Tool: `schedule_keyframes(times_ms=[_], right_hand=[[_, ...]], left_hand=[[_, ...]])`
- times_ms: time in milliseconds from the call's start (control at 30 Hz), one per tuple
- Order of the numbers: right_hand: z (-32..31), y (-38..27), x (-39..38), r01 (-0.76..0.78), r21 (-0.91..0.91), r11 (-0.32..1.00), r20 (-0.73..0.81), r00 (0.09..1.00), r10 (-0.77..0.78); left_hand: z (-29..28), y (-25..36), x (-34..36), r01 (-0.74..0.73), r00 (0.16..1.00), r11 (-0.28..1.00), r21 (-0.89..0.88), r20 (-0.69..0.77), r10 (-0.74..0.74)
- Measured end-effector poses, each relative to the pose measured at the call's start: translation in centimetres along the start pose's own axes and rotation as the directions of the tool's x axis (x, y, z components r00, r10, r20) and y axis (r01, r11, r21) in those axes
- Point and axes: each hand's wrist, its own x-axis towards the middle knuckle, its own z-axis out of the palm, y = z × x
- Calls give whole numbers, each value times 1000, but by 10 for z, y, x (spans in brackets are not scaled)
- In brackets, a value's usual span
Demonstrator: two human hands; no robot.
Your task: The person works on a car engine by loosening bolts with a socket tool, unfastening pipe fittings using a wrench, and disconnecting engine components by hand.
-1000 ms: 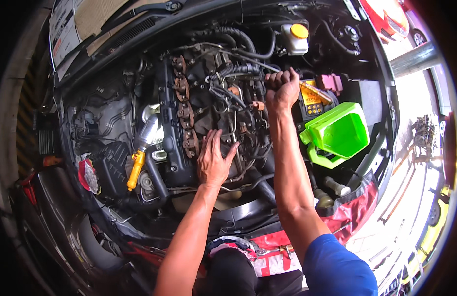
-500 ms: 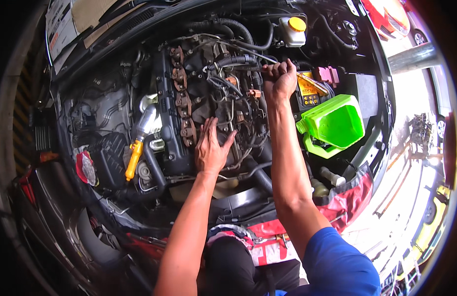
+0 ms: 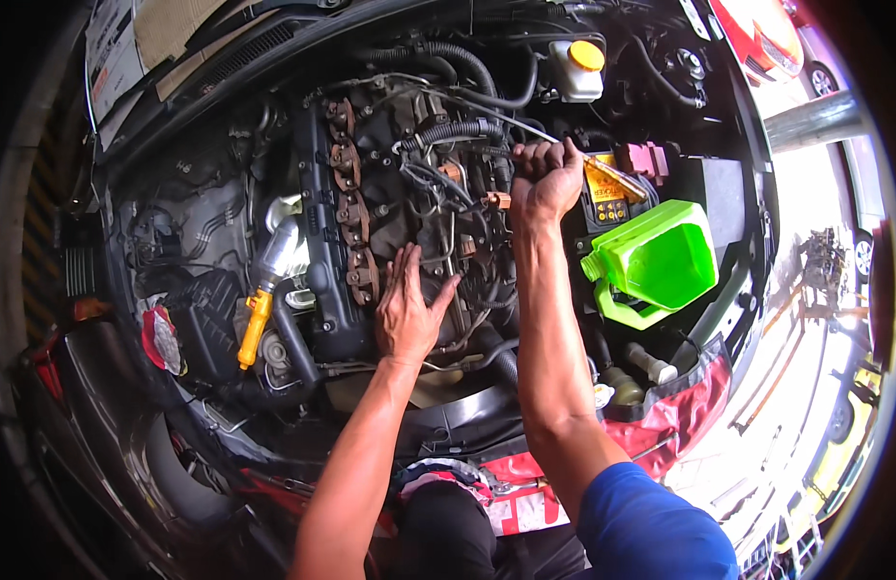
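Note:
My left hand [image 3: 407, 314] lies on the front of the engine [image 3: 380, 184], fingers spread and thumb apart, with nothing in it. To its left runs a row of rusty brown brackets [image 3: 349, 208] beside a long black cover [image 3: 320, 242]. My right hand [image 3: 548, 181] is closed in a fist at the engine's right side, near the battery [image 3: 607, 211]. A thin metal rod [image 3: 501, 114] slants down to its knuckles; I cannot tell whether the fist holds it. What is inside the fist is hidden.
Right of my forearm sits a cut-open green plastic jug [image 3: 651, 256]. A slim tool [image 3: 615, 180] rests on the battery. A yellow-handled tool [image 3: 257, 327] with a grey head leans at the left. A white reservoir [image 3: 577, 72] with a yellow cap stands far right. Red cloth [image 3: 680, 406] covers the front edge.
My right fist has come slightly nearer and to the left. The view has shifted a little. My left hand stays spread on the engine.

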Motion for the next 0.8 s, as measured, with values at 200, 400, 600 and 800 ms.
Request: schedule_keyframes(times_ms=[200, 400, 600, 800], right_hand=[[6, -6, 1, 28, -9, 1000, 81, 996, -27], [6, -4, 1, 13, -18, 1000, 38, 999, -12], [4, -3, -1, 1, -19, 1000, 54, 999, 0], [-3, 2, -13, 118, 49, 992, 86, 989, -122]], left_hand=[[-1, 0, 3, -6, 999, 1000, -21, -32, 5], [-2, 2, 3, 19, 1000, 1000, -24, -20, -20], [-1, 2, 2, 85, 996, 996, 17, 8, -85], [1, 10, 2, 36, 999, 999, -23, 13, -36]])
